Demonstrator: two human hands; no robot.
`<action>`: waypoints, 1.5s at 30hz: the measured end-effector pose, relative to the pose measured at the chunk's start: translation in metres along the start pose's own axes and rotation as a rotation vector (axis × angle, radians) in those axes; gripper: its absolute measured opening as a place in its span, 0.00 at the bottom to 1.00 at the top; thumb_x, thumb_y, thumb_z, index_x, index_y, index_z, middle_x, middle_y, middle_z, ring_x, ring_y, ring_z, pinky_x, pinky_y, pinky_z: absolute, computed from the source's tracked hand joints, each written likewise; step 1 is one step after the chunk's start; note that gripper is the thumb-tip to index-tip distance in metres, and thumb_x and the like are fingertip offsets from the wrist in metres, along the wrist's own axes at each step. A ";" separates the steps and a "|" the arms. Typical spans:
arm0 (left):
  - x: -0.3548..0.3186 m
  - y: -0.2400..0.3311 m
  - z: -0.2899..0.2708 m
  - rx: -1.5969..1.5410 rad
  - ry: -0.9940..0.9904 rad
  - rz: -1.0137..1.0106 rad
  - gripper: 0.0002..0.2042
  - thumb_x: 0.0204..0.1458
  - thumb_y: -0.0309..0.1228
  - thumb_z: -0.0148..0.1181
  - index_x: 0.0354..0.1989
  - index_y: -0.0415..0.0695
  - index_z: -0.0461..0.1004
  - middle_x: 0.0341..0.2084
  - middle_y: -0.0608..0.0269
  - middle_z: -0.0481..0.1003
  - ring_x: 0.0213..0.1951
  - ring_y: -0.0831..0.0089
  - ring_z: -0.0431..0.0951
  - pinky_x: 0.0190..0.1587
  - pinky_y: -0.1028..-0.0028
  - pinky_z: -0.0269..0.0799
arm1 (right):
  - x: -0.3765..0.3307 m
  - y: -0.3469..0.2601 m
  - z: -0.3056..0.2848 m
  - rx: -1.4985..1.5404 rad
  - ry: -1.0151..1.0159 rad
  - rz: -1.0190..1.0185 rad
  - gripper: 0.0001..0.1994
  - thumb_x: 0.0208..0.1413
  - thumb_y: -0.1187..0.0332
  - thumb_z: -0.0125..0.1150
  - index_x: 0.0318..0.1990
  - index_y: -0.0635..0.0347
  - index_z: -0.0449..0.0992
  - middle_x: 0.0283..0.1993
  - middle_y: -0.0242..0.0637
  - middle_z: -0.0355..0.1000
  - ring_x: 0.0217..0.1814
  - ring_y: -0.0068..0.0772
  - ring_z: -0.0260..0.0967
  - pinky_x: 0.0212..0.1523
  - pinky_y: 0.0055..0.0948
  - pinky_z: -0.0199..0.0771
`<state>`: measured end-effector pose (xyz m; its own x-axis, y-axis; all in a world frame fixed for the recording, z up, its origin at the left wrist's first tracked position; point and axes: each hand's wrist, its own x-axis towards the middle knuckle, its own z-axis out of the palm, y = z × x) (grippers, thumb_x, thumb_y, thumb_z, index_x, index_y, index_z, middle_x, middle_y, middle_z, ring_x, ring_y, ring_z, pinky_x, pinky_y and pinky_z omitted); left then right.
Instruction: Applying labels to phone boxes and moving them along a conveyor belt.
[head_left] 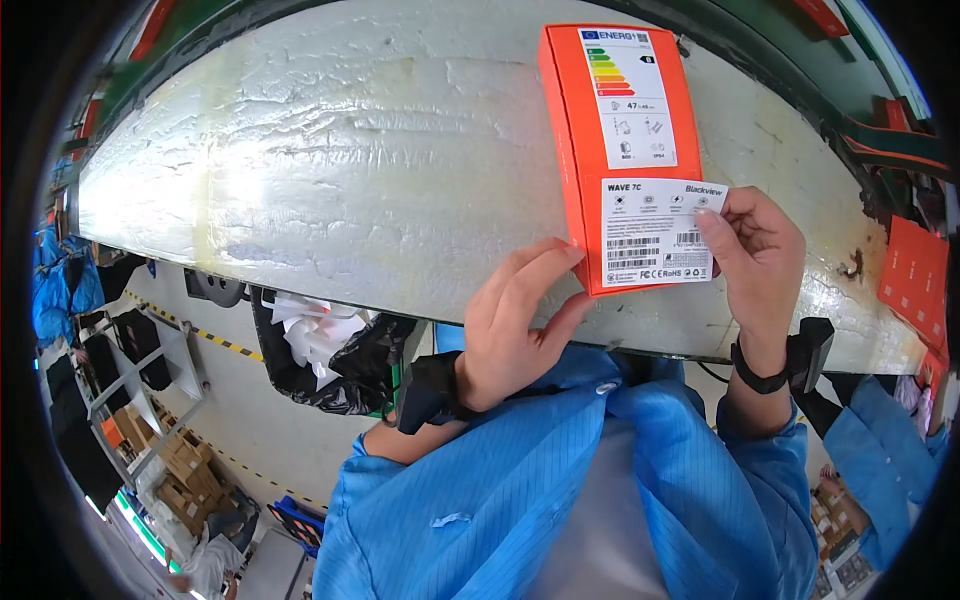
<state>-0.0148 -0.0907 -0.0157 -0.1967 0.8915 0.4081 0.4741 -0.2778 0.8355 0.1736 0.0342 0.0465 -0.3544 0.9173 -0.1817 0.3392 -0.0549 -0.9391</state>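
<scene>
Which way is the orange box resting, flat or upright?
Flat: the orange box lies broad face up on the white table, labels showing.

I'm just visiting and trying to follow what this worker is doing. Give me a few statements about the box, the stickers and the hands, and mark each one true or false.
1. The box is blue. False: it is orange.
2. The box lies on a white table. True.
3. The right hand pinches the edge of a white barcode label at the box's near end. True.
4. The left hand is far from the box, down by the black bag. False: its fingers touch the box's near left corner.
5. The box carries only one white sticker. False: a second white label with coloured bars sits on the far half.
6. Both wrists wear black bands. True.
</scene>
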 end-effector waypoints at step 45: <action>0.004 -0.004 0.000 0.030 -0.038 0.050 0.26 0.38 0.17 0.66 0.51 0.44 0.76 0.42 0.55 0.71 0.37 0.65 0.79 0.37 0.72 0.78 | 0.003 0.000 0.004 -0.103 0.013 -0.068 0.06 0.55 0.74 0.64 0.35 0.67 0.74 0.28 0.34 0.76 0.27 0.16 0.71 0.30 0.16 0.70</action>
<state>-0.0171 -0.0856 -0.0171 -0.1396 0.8897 0.4346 0.5086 -0.3122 0.8024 0.1695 0.0351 0.0451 -0.3683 0.9227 -0.1138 0.4026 0.0480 -0.9141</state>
